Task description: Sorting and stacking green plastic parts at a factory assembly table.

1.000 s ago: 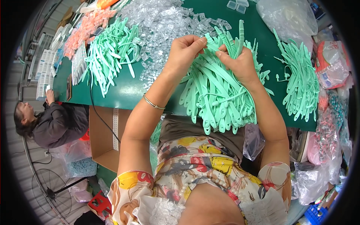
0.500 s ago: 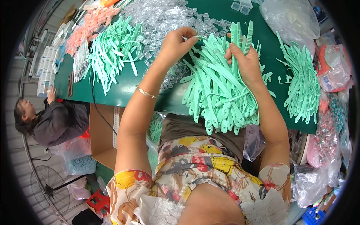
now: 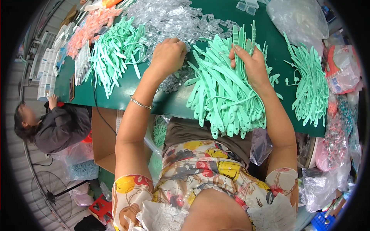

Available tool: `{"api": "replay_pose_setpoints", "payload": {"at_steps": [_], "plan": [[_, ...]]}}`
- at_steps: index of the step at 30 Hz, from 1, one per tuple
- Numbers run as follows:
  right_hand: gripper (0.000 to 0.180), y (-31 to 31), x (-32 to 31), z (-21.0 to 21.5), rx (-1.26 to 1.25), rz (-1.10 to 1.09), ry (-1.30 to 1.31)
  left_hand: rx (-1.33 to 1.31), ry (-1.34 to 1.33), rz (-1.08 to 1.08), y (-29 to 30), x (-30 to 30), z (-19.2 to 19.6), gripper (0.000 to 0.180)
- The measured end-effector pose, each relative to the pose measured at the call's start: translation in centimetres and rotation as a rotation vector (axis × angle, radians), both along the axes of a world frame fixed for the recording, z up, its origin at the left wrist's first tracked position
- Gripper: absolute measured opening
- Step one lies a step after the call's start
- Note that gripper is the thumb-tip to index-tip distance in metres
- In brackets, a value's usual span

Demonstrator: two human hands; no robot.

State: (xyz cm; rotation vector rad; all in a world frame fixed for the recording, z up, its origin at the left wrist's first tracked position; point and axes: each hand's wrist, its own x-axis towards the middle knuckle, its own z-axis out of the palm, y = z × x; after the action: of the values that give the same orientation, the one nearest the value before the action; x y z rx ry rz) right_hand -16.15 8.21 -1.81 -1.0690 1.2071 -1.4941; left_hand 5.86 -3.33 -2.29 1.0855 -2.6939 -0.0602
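Observation:
In my right hand (image 3: pixel 251 63) is a small bunch of mint-green ribbed plastic straps (image 3: pixel 239 40), standing upright between thumb and fingers. Below that hand, a big heap of the same straps (image 3: pixel 227 92) lies at the table's front edge and hangs over it. My left hand (image 3: pixel 168 56) is at the near edge of a pile of small clear plastic buckle-like pieces (image 3: pixel 162 15). Its fingers are curled down, and their tips are hidden, so what they pinch cannot be made out. More clear pieces (image 3: pixel 169 82) lie beneath the left wrist.
Further mint straps lie in a left bundle (image 3: pixel 113 54) and a right bundle (image 3: pixel 310 82) on the green table (image 3: pixel 127 90). Peach-coloured pieces (image 3: pixel 94 29) are at the far left. A clear plastic bag (image 3: pixel 298 21) sits far right. Another person (image 3: pixel 58 125) is at the left, beside a cardboard box (image 3: pixel 104 138).
My left hand has moved left and slightly nearer, away from the strap heap to the clear pieces. My right hand stays almost in place with its straps, which tilt a little differently.

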Motion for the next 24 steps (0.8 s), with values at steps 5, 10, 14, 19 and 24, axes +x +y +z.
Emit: {"api": "replay_pose_setpoints", "payload": {"at_steps": [5, 10, 14, 19, 24], "plan": [[0.021, 0.0, 0.0, 0.2, -0.003, 0.059, -0.014, -0.009, 0.104, -0.024, 0.0, 0.4, 0.0, 0.013], [0.021, 0.1, 0.0, 0.3, -0.004, 0.056, -0.001, 0.011, 0.005, 0.008, 0.3, 0.3, 0.3, 0.013], [0.02, 0.1, 0.0, 0.3, 0.007, 0.067, -0.013, -0.017, -0.065, 0.044, 0.9, 0.1, 0.6, 0.011], [0.023, 0.1, 0.0, 0.2, 0.002, 0.061, 0.011, -0.073, -0.016, 0.063, 1.1, -0.5, 0.3, 0.013], [0.025, 0.1, 0.0, 0.2, 0.022, 0.074, 0.017, 0.308, 0.518, 0.04, 1.6, -1.7, 0.9, 0.012]]}}
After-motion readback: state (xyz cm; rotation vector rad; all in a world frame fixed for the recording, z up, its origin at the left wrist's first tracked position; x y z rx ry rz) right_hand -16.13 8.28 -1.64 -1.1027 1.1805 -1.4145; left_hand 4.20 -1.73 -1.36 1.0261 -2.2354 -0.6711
